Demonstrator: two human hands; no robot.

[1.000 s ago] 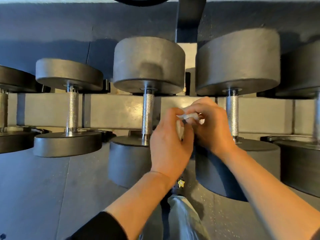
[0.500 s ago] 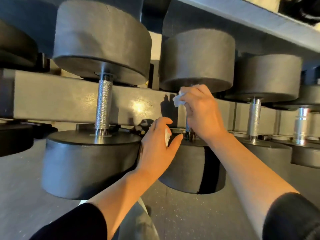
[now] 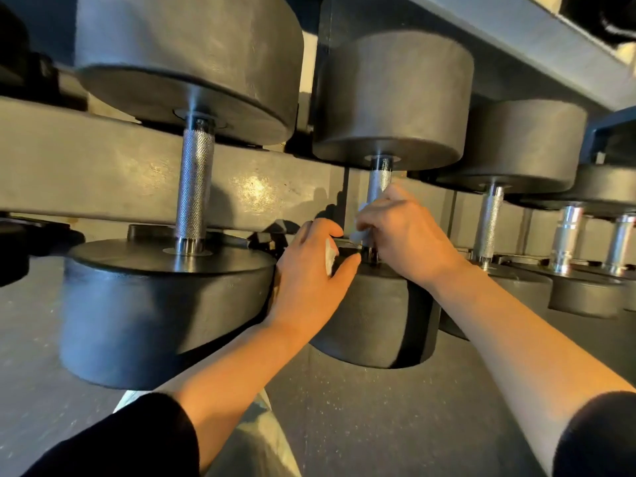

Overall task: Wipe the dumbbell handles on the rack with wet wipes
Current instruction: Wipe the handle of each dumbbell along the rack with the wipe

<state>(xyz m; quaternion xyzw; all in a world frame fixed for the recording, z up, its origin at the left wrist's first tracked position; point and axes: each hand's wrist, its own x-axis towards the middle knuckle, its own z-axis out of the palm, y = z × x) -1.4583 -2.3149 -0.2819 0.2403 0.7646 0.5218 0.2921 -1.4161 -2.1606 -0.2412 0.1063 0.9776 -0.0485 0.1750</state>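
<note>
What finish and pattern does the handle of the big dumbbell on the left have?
Silver metal with a fine crosshatch knurl on the handle, seen clearly in the head view.

2 bare forearms, black sleeves pushed up — light grey trousers below

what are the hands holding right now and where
The right hand grips a wet wipe wrapped round the lower part of the dumbbell handle. The left hand holds a white wipe against its palm.

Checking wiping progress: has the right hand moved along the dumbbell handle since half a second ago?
Yes. The right hand, holding the wet wipe, has slid down the handle from the upper dumbbell head toward the lower one.
</note>
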